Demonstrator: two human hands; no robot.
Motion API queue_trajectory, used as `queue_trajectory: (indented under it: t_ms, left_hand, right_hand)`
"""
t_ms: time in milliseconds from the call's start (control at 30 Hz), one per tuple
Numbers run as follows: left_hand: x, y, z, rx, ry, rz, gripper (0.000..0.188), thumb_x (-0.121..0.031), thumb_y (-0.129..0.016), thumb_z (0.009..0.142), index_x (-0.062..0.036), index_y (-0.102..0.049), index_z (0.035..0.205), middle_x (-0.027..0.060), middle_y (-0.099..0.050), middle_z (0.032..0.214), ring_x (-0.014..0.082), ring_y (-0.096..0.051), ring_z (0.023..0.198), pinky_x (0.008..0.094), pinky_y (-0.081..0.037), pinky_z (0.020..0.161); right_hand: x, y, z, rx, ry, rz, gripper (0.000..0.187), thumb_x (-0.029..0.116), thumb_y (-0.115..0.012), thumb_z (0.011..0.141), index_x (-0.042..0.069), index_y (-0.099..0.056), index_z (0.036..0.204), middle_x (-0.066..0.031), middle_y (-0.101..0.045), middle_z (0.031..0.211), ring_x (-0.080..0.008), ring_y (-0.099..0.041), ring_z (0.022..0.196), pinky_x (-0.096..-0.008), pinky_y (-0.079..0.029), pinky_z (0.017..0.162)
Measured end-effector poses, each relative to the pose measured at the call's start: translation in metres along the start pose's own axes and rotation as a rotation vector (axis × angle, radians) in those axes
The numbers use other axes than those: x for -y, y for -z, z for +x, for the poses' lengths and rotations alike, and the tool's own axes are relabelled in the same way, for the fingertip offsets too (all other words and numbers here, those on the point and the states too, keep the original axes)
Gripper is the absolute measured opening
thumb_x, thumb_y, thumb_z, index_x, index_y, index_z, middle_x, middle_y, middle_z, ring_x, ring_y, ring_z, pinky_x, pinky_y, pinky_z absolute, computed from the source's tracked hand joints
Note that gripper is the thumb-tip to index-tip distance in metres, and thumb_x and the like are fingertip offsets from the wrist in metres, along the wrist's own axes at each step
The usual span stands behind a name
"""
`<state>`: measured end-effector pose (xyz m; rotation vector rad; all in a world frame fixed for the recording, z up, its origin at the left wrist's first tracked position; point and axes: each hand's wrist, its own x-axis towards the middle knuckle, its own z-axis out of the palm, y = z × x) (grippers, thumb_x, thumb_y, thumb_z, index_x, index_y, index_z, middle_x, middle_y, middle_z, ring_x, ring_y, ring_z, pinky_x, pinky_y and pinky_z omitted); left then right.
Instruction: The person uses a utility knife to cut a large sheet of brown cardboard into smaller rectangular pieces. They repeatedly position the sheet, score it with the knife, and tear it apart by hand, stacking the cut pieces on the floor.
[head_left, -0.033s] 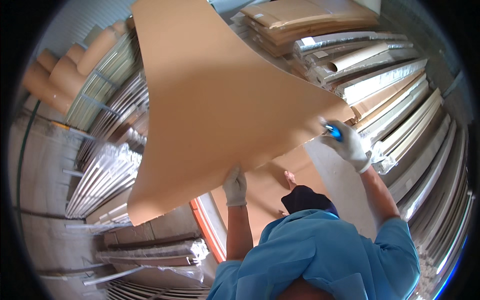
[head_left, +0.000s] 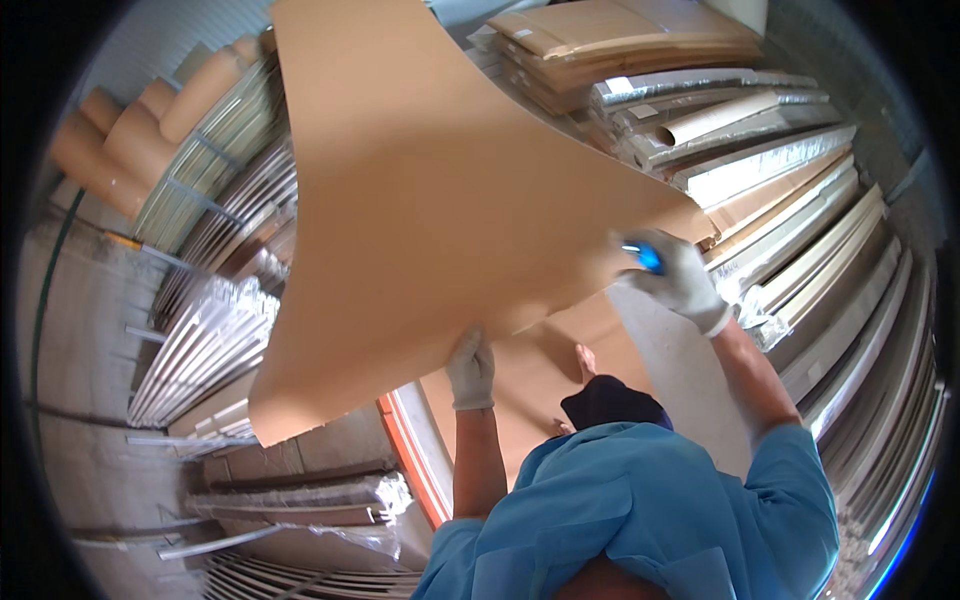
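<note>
A large brown cardboard sheet (head_left: pixel 430 220) rises in front of me, curving, and fills the middle of the view. My left hand (head_left: pixel 471 372), in a white glove, is closed on its near edge, with part of the fingers hidden. Toward the sheet's right corner, my gloved right hand (head_left: pixel 682 282) grips a small blue tool (head_left: pixel 645 256) with a shiny tip, which looks like a utility knife. Motion blurs it, so I cannot tell whether the tip touches the cardboard.
Under the raised sheet lies another flat brown sheet (head_left: pixel 520 400), with my bare feet on it. Long wrapped panels (head_left: pixel 770 150) and a cardboard tube (head_left: pixel 715 120) are stacked at right. Racks of metallic lengths (head_left: pixel 215 340) and brown rolls (head_left: pixel 140 145) stand at left. An orange beam (head_left: pixel 410 460) runs nearby.
My right hand has shifted slightly left with the blue tool. My left hand keeps its hold, and the sheet has barely moved.
</note>
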<state>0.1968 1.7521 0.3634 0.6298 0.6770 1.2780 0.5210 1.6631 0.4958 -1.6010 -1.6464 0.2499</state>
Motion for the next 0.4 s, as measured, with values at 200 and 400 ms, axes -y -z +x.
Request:
queue_trajectory:
  t_ms: [200,400]
  left_hand:
    - [-0.034,-0.033,-0.098,0.226,-0.186,-0.061,0.038,-0.005,-0.071,0.081,-0.0008,-0.059,0.118,0.0053,-0.062,0.114,0.0185,-0.058,0.107,0.0334,-0.046,0.097]
    - [-0.037,-0.054,-0.185,0.156,-0.236,-0.044,0.047,-0.013,-0.075,0.080,-0.0008,-0.058,0.121,0.0062,-0.061,0.118,0.0208,-0.057,0.110,0.0354,-0.044,0.100]
  right_hand:
    - [0.156,-0.008,0.017,0.450,0.561,-0.341,0.051,0.034,-0.077,0.067,0.009,-0.064,0.110,-0.0089,-0.065,0.101,-0.0267,-0.065,0.091,-0.0380,-0.052,0.071]
    - [0.173,-0.002,-0.045,0.630,0.611,-0.647,0.059,0.047,-0.072,0.069,0.008,-0.060,0.112,-0.0105,-0.062,0.098,-0.0295,-0.065,0.086,-0.0390,-0.051,0.067]
